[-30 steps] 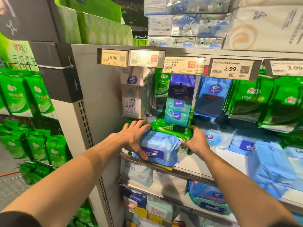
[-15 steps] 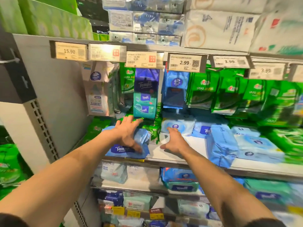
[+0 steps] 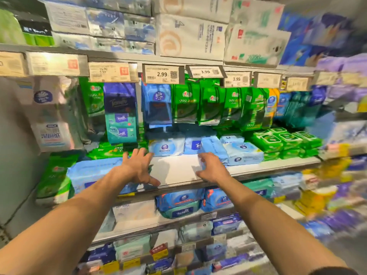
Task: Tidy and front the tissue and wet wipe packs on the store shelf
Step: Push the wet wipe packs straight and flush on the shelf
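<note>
Both hands (image 3: 174, 169) hover spread over bare shelf (image 3: 174, 167) between blue wipe packs (image 3: 214, 147).

The white shelf (image 3: 174, 169) runs from the grey side panel at its left end toward the blurred right end. At its left front corner lies a large pale blue wipe pack (image 3: 93, 173), with a green pack (image 3: 53, 181) just beside it at the very end. Along the back edge sit flat green packs (image 3: 111, 150), a round-labelled blue pack (image 3: 165, 147) and another blue pack (image 3: 193, 145). Right of the bare middle, a tilted blue pack (image 3: 213, 149) leans by stacked pale blue packs (image 3: 243, 153). Green stacks (image 3: 286, 141) fill the right part.
</note>
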A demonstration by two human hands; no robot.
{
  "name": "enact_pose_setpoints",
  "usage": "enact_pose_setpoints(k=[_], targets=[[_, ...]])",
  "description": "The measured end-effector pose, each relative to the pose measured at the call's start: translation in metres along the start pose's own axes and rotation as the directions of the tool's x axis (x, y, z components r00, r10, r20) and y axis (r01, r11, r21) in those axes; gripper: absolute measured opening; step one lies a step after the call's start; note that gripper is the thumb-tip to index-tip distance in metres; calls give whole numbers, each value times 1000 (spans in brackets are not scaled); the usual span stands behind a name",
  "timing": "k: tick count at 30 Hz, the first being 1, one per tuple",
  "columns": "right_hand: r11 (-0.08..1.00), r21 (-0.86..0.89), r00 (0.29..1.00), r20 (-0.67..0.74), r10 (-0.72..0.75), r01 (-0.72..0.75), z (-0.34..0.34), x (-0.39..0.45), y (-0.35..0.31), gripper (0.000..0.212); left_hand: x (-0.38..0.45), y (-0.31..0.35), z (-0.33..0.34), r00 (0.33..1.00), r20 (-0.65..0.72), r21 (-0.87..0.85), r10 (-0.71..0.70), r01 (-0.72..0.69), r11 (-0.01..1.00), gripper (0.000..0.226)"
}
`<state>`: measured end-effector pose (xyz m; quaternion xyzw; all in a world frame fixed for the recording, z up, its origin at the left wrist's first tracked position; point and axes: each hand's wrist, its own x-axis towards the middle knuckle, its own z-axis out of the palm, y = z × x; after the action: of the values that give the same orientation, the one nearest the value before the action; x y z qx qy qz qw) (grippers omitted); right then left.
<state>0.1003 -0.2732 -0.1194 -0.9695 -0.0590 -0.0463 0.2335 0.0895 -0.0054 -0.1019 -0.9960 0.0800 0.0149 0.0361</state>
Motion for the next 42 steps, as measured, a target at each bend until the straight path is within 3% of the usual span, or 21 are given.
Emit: enact_pose_setpoints(k=[4, 8, 12, 16, 21, 28, 34, 38, 42], targets=[[999, 49, 988, -153, 17, -10, -48, 7, 28, 48, 10, 47, -8, 995, -6, 1, 103, -103, 995, 108], [997, -75, 984, -179, -16, 3, -92, 34, 75, 47, 30, 88, -24, 996, -21, -23, 88, -88, 996, 95], [971, -235, 997, -52, -61, 48, -119, 70, 140, 48, 66, 134, -43, 998, -62, -108, 26, -33, 994, 77], [905, -414, 984, 175, -30, 101, -136, 99, 207, 66, 98, 189, -54, 997, -79, -113, -21, 12, 994, 67], [885, -427, 952, 300, -53, 184, -128, 128, 248, 93, 122, 229, -52, 992, -90, -184, -92, 74, 980, 64], [907, -331, 923, 360, -133, 260, -102, 157, 251, 125, 132, 224, -42, 981, -73, -226, -182, 162, 961, 66], [878, -401, 933, 338, -123, 261, -103, 165, 246, 122, 131, 198, -30, 964, -51, -263, -259, 238, 935, 63], [855, -443, 893, 448, -48, 268, -111, 160, 241, 123, 131, 189, -33, 962, -26, -307, -273, 252, 918, 72], [883, -388, 844, 537, -15, 262, -115, 155, 237, 123, 135, 188, -36, 966, -40, -307, -256, 232, 923, 65]])
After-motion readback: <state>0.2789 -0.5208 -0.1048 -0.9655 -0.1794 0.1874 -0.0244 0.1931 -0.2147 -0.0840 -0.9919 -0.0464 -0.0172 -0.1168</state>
